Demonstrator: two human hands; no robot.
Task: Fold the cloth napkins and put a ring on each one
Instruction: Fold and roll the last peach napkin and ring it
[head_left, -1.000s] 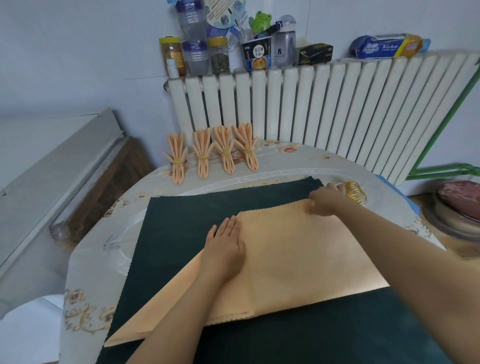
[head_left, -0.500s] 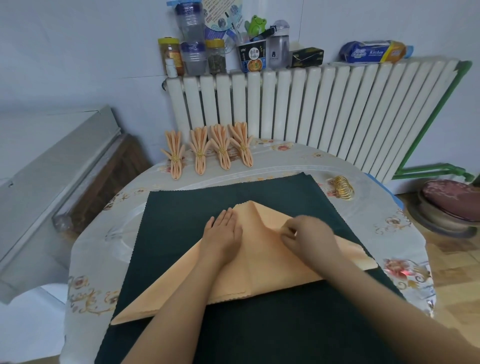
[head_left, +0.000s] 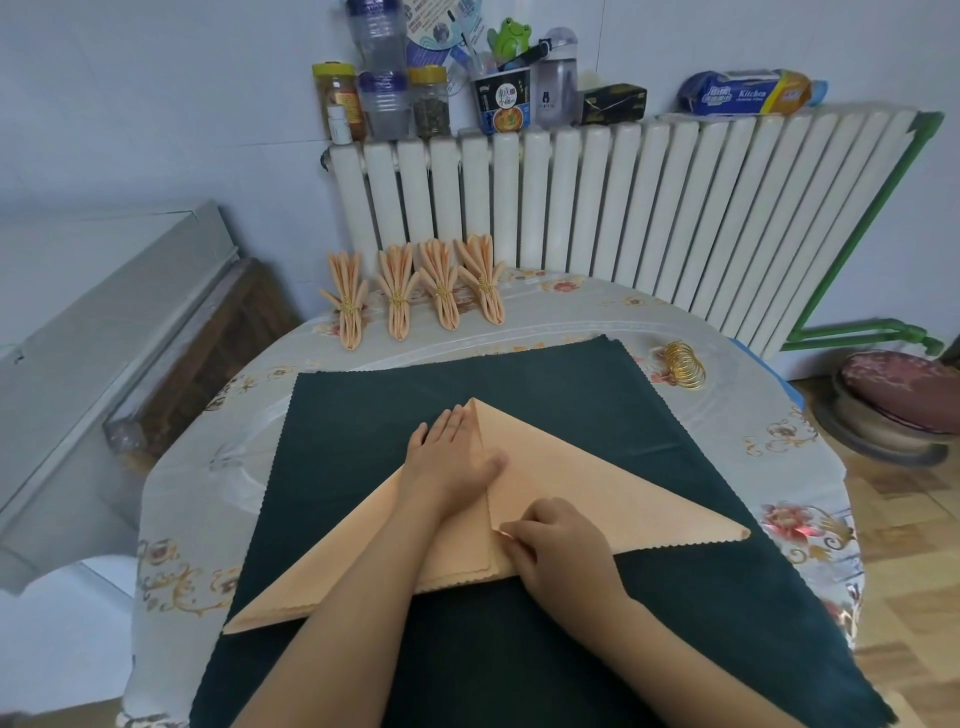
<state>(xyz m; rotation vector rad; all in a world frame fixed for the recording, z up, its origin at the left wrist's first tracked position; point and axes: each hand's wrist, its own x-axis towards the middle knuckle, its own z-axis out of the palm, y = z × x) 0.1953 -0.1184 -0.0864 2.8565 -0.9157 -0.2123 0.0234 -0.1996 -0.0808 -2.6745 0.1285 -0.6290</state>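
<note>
**Peach napkin being folded on the green cloth**

While the peach napkin (head_left: 597, 488) is lying as a triangle in the middle of the green cloth (head_left: 363, 415), the left hand (head_left: 452, 457) is pressing flat on it with straight fingers. The right hand (head_left: 561, 540) is pinching its folded corner. Beyond the cloth, four ringed napkins (head_left: 415, 296) are lying in a row; gold rings (head_left: 683, 364) are sitting off its far right corner.

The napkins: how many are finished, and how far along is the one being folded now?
Four folded napkins stand ringed at the table's far edge. A fifth peach napkin lies half folded on the dark green cloth: the left hand presses it flat while the right hand pinches a corner. It needs more folding, then a ring from the gold rings.
</note>
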